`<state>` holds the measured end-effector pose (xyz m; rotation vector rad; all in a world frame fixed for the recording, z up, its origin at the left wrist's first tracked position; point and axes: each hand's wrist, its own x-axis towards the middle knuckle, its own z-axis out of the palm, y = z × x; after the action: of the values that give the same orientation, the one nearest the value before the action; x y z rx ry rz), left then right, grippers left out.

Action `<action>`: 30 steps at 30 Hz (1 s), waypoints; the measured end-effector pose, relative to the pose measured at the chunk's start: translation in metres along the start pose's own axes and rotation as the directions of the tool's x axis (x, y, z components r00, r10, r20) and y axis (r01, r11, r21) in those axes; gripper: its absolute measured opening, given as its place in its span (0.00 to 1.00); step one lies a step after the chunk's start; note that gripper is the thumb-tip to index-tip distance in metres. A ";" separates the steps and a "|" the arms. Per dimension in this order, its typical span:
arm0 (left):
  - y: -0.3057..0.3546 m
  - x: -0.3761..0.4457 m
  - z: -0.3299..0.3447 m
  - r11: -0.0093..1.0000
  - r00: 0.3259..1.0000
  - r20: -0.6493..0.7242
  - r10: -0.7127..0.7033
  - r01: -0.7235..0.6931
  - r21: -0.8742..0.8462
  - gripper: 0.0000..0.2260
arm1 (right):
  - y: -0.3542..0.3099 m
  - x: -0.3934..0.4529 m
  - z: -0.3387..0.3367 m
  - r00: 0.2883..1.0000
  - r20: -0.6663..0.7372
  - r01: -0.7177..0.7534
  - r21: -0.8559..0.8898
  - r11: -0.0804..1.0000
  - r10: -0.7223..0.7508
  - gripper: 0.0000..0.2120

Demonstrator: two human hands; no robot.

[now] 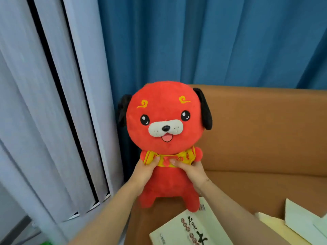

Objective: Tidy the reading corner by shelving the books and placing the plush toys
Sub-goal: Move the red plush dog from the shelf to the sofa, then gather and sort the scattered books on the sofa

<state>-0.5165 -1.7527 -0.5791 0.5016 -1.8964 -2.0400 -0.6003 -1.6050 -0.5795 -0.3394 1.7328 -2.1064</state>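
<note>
A red plush dog with black ears and a yellow collar stands upright in the left corner of a brown sofa, facing me. My left hand grips its torso under the left arm. My right hand grips the torso under the right arm, thumb on the collar. A pale green book with black characters lies flat on the seat just in front of the toy's feet, under my right forearm.
The brown sofa has its backrest behind the toy. More pale books or papers lie on the seat at the lower right. Blue curtains hang behind, and grey-white curtains hang to the left.
</note>
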 end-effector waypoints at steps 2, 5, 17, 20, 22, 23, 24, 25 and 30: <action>-0.027 0.015 -0.001 0.998 0.999 0.013 -0.044 0.044 0.043 0.20 | 0.023 0.019 -0.003 0.998 -0.009 -0.059 0.010 0.998 0.060 0.23; -0.052 0.031 0.000 0.996 0.999 -0.012 -0.051 0.052 0.066 0.18 | 0.039 0.039 -0.005 0.996 -0.086 -0.036 0.042 0.998 0.039 0.21; -0.064 0.064 0.008 0.970 0.996 -0.074 0.058 -0.039 0.239 0.19 | 0.053 0.058 -0.012 0.988 -0.122 0.087 -0.029 0.996 -0.090 0.15; -0.055 0.054 0.003 0.974 0.994 -0.047 -0.099 0.107 0.198 0.23 | 0.049 0.050 -0.011 0.988 -0.149 0.020 -0.065 0.998 -0.030 0.12; -0.049 0.034 -0.001 0.957 0.979 -0.078 -0.189 0.201 0.207 0.28 | 0.045 0.035 -0.013 0.986 -0.168 -0.055 -0.179 0.982 0.025 0.18; -0.046 0.024 -0.004 0.951 0.974 -0.109 -0.197 0.217 0.222 0.28 | 0.042 0.028 -0.017 0.986 -0.162 -0.089 -0.241 0.966 0.050 0.22; -0.041 0.007 -0.007 0.949 0.972 -0.145 -0.185 0.215 0.231 0.25 | 0.040 0.018 -0.022 0.985 -0.154 -0.116 -0.294 0.949 0.073 0.25; -0.038 -0.008 -0.010 0.953 0.971 -0.181 -0.154 0.195 0.232 0.22 | 0.036 0.007 -0.028 0.986 -0.147 -0.127 -0.339 0.932 0.080 0.25; -0.029 -0.108 -0.019 0.987 0.929 -0.343 -0.141 0.160 0.027 0.18 | 0.026 -0.080 -0.054 0.990 -0.127 -0.111 -0.462 0.880 0.058 0.15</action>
<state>-0.4114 -1.7190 -0.6042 0.9735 -1.7518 -1.8456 -0.5479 -1.5260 -0.6110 -0.2755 2.2746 -1.6485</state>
